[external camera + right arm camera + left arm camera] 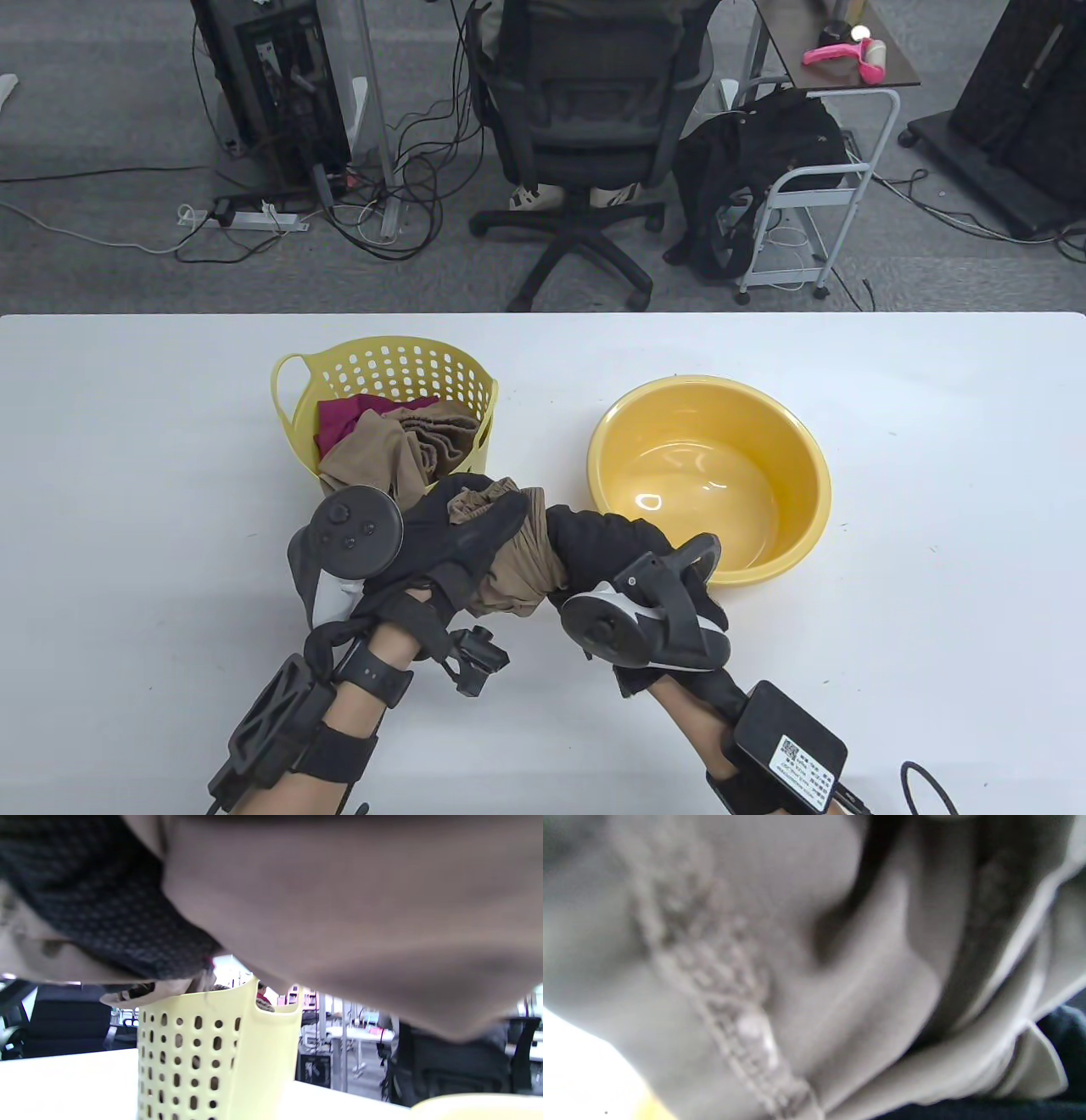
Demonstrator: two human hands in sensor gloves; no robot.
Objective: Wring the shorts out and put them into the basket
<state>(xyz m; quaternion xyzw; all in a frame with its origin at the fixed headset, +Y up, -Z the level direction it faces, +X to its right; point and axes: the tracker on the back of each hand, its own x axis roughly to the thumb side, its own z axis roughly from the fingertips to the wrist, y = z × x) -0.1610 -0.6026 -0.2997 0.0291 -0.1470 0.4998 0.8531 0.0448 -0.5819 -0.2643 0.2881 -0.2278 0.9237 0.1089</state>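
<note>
Tan shorts (513, 569) are bunched into a thick roll between both hands, just above the table in front of the basket. My left hand (458, 531) grips the roll's left end, my right hand (594, 543) grips its right end. The pale yellow perforated basket (458, 373) stands behind the left hand and holds another tan garment (382, 458) and a dark red one (348, 420). In the left wrist view blurred grey-tan shorts fabric (797, 984) fills the frame. The right wrist view shows the shorts (360, 921) overhead and the basket (212, 1052) beyond.
An orange-yellow plastic basin (797, 458) stands to the right of the basket, close behind my right hand; nothing shows in it. The white table (127, 509) spreads wide on both sides. Beyond its far edge are an office chair (585, 110), cables and a cart (814, 187).
</note>
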